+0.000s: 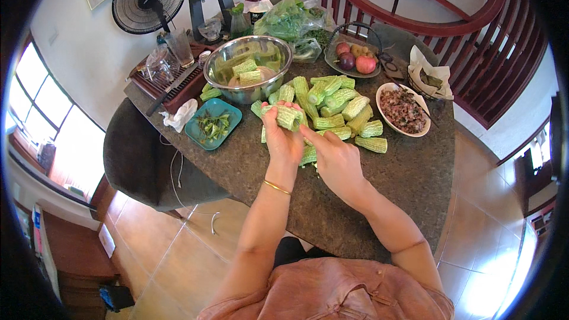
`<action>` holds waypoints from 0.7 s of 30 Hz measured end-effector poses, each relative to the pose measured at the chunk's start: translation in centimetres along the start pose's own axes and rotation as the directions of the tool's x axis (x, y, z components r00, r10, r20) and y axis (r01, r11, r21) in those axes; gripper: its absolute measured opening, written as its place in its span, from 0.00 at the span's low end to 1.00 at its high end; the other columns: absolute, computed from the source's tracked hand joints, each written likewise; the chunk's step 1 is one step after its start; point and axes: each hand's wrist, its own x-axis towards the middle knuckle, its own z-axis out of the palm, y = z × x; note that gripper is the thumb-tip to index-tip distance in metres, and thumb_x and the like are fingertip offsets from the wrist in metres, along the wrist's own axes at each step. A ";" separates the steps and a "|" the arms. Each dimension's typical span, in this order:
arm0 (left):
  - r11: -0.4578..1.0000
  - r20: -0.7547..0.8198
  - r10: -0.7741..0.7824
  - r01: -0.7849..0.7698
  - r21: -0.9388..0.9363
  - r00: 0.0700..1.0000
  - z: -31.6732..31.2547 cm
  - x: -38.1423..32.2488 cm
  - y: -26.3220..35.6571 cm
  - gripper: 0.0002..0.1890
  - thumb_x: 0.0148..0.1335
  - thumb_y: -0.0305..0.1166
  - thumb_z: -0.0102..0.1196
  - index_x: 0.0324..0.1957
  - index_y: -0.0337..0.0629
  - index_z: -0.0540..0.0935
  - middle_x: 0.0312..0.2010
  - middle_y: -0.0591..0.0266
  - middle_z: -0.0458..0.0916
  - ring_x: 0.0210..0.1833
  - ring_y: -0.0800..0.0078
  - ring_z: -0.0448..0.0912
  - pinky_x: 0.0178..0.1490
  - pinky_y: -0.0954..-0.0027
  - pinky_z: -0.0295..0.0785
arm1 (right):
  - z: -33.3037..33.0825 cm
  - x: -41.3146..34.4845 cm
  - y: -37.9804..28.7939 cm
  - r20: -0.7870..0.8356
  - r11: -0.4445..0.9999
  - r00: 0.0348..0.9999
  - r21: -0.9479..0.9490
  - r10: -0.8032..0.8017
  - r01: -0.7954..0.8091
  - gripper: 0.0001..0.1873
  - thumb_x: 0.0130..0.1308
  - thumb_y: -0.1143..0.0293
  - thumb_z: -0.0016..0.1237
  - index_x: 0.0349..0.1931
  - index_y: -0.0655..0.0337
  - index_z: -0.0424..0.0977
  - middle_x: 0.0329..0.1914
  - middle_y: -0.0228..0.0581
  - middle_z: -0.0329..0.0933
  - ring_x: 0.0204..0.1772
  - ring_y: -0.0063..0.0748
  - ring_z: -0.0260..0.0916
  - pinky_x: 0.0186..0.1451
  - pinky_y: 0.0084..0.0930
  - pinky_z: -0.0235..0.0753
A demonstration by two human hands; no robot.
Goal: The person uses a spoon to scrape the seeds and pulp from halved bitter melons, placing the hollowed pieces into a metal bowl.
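Note:
My left hand (pixel 284 135) holds a short piece of bitter melon (pixel 286 118), pale green and ridged, its hollow cut end facing right. At that end is the extended index finger of my right hand (pixel 340 162). The other right fingers curl under, and whatever lies beneath them is hidden. Behind both hands is a heap of cut bitter melon pieces (pixel 338 98) on the dark stone-look tabletop (pixel 369 213). A steel bowl (pixel 213 82) at the back left contains a few more pieces. To the right, a white bowl (pixel 402 109) is full of minced meat flecked with dark bits.
A teal tray (pixel 232 118) with green scraps lies left, near a crumpled tissue (pixel 181 115). On a wooden tea tray (pixel 186 91) rest a knife (pixel 175 86) and glassware. Farther back are a fruit basket (pixel 351 71), bagged greens (pixel 284 22) and a paper-lined basket (pixel 429 73).

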 end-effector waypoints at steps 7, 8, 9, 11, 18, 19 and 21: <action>0.984 -0.041 -0.108 0.101 -0.145 0.993 -0.5 0.9 0.9 0.09 0.63 0.35 0.56 0.40 0.44 0.72 0.32 0.61 0.74 0.36 0.69 0.75 0.50 0.65 0.75 | 0.6 0.7 -0.4 0.033 0.997 0.998 -0.059 -0.053 0.055 0.22 0.56 0.77 0.47 0.53 0.50 0.74 0.25 0.39 0.71 0.22 0.42 0.74 0.25 0.33 0.75; 0.970 -0.047 -0.169 0.158 -0.183 0.985 -0.8 0.8 1.0 0.10 0.63 0.37 0.57 0.39 0.44 0.74 0.31 0.62 0.74 0.34 0.70 0.75 0.48 0.66 0.76 | 0.5 0.4 -0.5 0.065 0.995 0.997 -0.083 -0.050 0.056 0.22 0.56 0.77 0.47 0.53 0.49 0.74 0.26 0.39 0.71 0.22 0.43 0.74 0.25 0.33 0.75; 0.953 -0.048 -0.224 0.209 -0.221 0.973 -1.2 0.9 1.3 0.12 0.62 0.40 0.59 0.39 0.43 0.75 0.29 0.63 0.74 0.33 0.71 0.75 0.45 0.67 0.77 | 0.6 0.2 -0.7 0.096 0.993 0.994 -0.105 -0.051 0.061 0.22 0.57 0.77 0.46 0.53 0.49 0.74 0.26 0.39 0.71 0.23 0.43 0.74 0.25 0.33 0.76; 0.924 -0.025 -0.299 0.283 -0.257 0.954 -2.5 1.7 1.6 0.16 0.59 0.45 0.62 0.38 0.43 0.77 0.26 0.65 0.75 0.29 0.74 0.75 0.38 0.71 0.78 | 0.8 -0.3 -0.7 0.063 0.998 0.997 -0.042 -0.035 0.038 0.22 0.57 0.77 0.47 0.53 0.48 0.74 0.26 0.39 0.72 0.24 0.43 0.74 0.26 0.34 0.76; 0.838 0.054 -0.228 0.225 -0.497 0.972 -3.5 3.5 3.3 0.23 0.58 0.50 0.60 0.35 0.36 0.76 0.28 0.62 0.78 0.32 0.70 0.77 0.40 0.68 0.79 | -0.9 -3.2 -1.1 0.081 0.972 0.991 0.199 0.110 -0.124 0.21 0.61 0.78 0.46 0.54 0.49 0.75 0.32 0.45 0.77 0.33 0.47 0.77 0.35 0.37 0.75; 0.849 0.000 -0.235 0.205 -0.487 0.972 -3.1 3.2 3.0 0.24 0.57 0.52 0.60 0.36 0.37 0.76 0.28 0.63 0.77 0.33 0.71 0.77 0.42 0.68 0.79 | -1.0 -3.3 -1.2 0.057 0.956 0.991 0.260 0.125 -0.135 0.20 0.61 0.78 0.46 0.54 0.50 0.75 0.35 0.46 0.79 0.35 0.49 0.77 0.36 0.37 0.76; 0.871 -0.109 -0.247 0.171 -0.461 0.963 -2.2 2.5 2.1 0.26 0.55 0.54 0.59 0.37 0.39 0.74 0.28 0.64 0.76 0.34 0.72 0.76 0.46 0.69 0.78 | -1.0 -2.8 -1.5 0.123 0.896 0.971 0.377 0.203 -0.235 0.18 0.65 0.77 0.43 0.55 0.54 0.74 0.44 0.51 0.78 0.43 0.50 0.77 0.44 0.34 0.76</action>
